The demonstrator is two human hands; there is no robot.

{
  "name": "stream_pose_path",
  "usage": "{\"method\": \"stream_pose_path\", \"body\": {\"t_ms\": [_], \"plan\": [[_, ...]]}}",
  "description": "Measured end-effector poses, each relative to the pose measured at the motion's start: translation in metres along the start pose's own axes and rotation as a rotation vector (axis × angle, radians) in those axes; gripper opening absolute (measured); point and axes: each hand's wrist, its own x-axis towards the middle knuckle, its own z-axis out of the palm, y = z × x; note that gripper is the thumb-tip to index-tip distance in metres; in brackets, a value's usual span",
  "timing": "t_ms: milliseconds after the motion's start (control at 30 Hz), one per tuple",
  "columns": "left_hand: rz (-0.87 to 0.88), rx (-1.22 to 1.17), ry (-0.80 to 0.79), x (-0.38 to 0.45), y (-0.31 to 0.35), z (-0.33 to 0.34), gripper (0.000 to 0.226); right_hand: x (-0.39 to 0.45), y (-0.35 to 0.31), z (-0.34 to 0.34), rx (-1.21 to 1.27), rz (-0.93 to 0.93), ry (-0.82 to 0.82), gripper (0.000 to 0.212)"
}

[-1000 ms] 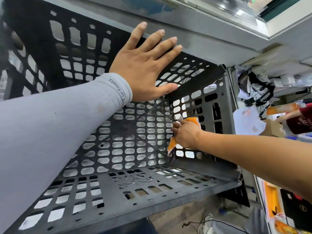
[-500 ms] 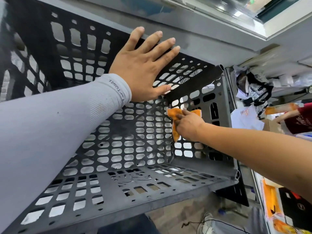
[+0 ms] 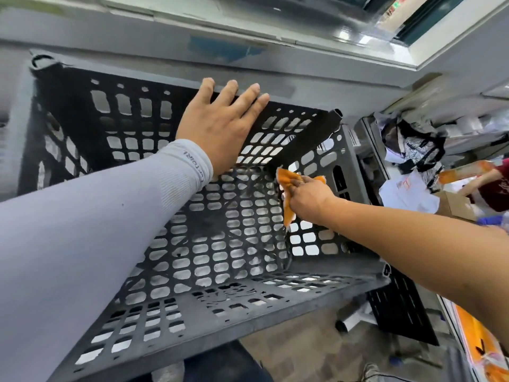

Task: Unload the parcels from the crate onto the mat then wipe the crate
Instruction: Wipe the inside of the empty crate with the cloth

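Unloading looks finished: no parcels in the crate (image 3: 209, 244), which fills the frame's centre and left, tipped toward the camera. Wiping underway. Left hand (image 3: 220, 128) flat, fingers straight, bracing the far wall. Right hand (image 3: 308, 199) pinching an orange cloth (image 3: 286, 180) against the right-hand corner. Sleeve (image 3: 176, 177) lettering visible but illegible.

So the right hand (image 3: 308, 201) with the orange cloth (image 3: 287, 193) has slid up the crate (image 3: 220, 312)'s right inner wall, from about mid-wall a second ago to close under the far right corner, just right of frame center. The cloth now hangs more below the knuckles. The camera tipped too: the crate's far left corner shows at upper left now.
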Motion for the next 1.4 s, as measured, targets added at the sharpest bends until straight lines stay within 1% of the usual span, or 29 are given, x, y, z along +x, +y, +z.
{"method": "stream_pose_path", "body": {"t_ms": [133, 267, 467, 600, 667, 767, 833, 967, 1100, 1167, 1233, 1333, 1400], "plan": [[-0.057, 0.019, -0.048, 0.002, -0.022, -0.007, 0.072, 0.016, 0.016, -0.014, -0.043, 0.013, 0.106, 0.041], [-0.106, 0.006, -0.063, 0.002, -0.036, -0.014, 0.065, 0.033, 0.028, -0.032, 0.010, 0.040, 0.182, 0.039], [-0.187, -0.007, -0.086, 0.001, -0.036, -0.032, 0.061, 0.041, 0.052, -0.054, 0.056, 0.009, 0.249, 0.053], [-0.242, 0.068, -0.106, -0.013, -0.030, -0.038, 0.054, 0.046, 0.060, -0.072, 0.172, -0.015, 0.373, 0.055], [-0.258, 0.093, -0.132, -0.023, -0.029, -0.042, 0.051, 0.053, 0.059, -0.081, 0.173, -0.062, 0.449, 0.054], [-0.317, 0.135, -0.178, -0.039, -0.033, -0.050, 0.048, 0.060, 0.057, -0.099, 0.120, -0.120, 0.513, 0.049], [-0.384, 0.135, -0.219, -0.050, -0.037, -0.055, 0.048, 0.062, 0.050, -0.116, 0.112, -0.147, 0.542, 0.049], [-0.504, 0.146, -0.236, -0.073, -0.045, -0.067, 0.046, 0.070, 0.032, -0.152, 0.053, -0.221, 0.576, 0.046], [-0.555, 0.194, -0.279, -0.103, -0.052, -0.066, 0.043, 0.079, 0.017, -0.182, 0.131, -0.245, 0.629, 0.049], [-0.548, 0.247, -0.255, -0.116, -0.055, -0.059, 0.050, 0.086, 0.010, -0.190, 0.140, -0.251, 0.631, 0.049], [-0.542, 0.243, -0.237, -0.128, -0.053, -0.049, 0.064, 0.092, 0.006, -0.190, 0.121, -0.240, 0.626, 0.048], [-0.561, 0.177, -0.315, -0.139, -0.044, -0.037, 0.086, 0.093, 0.003, -0.181, 0.085, -0.214, 0.646, 0.050], [-0.542, 0.179, -0.348, -0.141, -0.043, -0.034, 0.094, 0.085, -0.002, -0.176, 0.136, -0.181, 0.637, 0.050]]}}
